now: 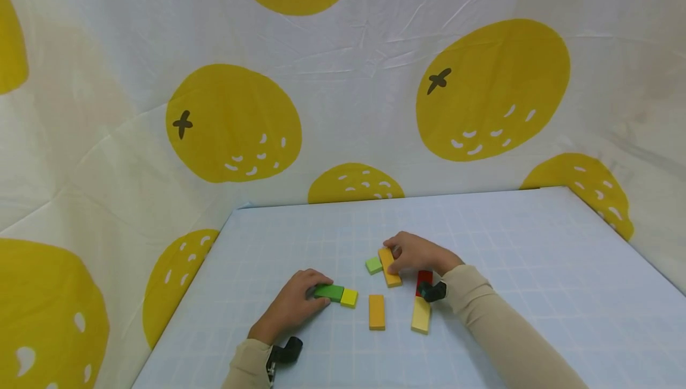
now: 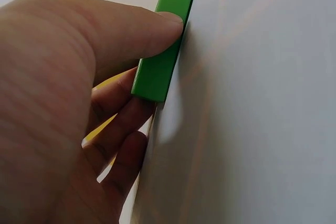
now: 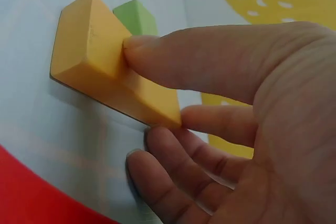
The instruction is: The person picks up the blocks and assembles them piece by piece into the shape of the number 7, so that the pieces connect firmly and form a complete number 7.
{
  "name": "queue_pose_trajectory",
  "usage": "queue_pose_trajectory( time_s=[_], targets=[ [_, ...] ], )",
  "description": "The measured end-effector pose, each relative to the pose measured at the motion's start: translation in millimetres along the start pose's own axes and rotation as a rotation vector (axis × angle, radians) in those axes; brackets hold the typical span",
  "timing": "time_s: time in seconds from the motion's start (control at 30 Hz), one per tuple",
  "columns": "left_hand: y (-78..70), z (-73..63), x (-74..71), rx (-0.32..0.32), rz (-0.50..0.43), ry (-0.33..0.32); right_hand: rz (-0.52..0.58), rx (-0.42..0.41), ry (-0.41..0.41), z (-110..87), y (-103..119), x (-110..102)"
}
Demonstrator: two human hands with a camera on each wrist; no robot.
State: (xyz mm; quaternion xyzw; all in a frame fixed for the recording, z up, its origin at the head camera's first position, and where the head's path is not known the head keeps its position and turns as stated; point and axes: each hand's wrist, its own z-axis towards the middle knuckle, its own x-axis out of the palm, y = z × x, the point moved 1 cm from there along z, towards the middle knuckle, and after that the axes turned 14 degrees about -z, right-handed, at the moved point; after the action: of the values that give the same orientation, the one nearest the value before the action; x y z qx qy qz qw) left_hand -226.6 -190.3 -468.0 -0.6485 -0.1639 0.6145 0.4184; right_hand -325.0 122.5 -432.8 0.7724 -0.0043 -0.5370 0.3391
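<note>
On the table, my left hand holds a green block between thumb and fingers. The far end of that green block meets a small yellow block. Farther back, my right hand grips an orange block, the thumb on its top face in the right wrist view. A small light green block lies against the left side of this orange block. Near my right wrist, a red block is partly hidden by the wrist camera.
A second orange block lies between the hands, nearer the front. To its right, a pale yellow block lies end to end with the red one. A white cloth with yellow fruit prints hangs behind the gridded table.
</note>
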Motion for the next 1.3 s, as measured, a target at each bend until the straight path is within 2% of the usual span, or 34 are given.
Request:
queue_pose_trajectory(
  time_s=[0.13,0.33,0.53,0.77,1.3],
  targets=[
    [-0.5,-0.6,-0.4,0.007,0.009,0.000,-0.044,-0.020,-0.010,1.5,1.4,1.5],
    [-1.0,-0.8,-0.6,0.008,0.006,0.002,-0.076,0.000,-0.002,3.1,0.4,3.1],
    [-0.3,-0.2,-0.1,0.003,0.006,0.005,-0.057,0.008,-0.001,1.9,1.2,2.3],
    [0.1,0.0,-0.7,0.039,-0.006,0.003,-0.008,0.003,-0.003,0.5,1.4,1.5],
    [1.1,-0.5,0.1,0.019,0.004,0.003,0.058,-0.040,0.011,-3.7,1.5,1.3]
  ],
)
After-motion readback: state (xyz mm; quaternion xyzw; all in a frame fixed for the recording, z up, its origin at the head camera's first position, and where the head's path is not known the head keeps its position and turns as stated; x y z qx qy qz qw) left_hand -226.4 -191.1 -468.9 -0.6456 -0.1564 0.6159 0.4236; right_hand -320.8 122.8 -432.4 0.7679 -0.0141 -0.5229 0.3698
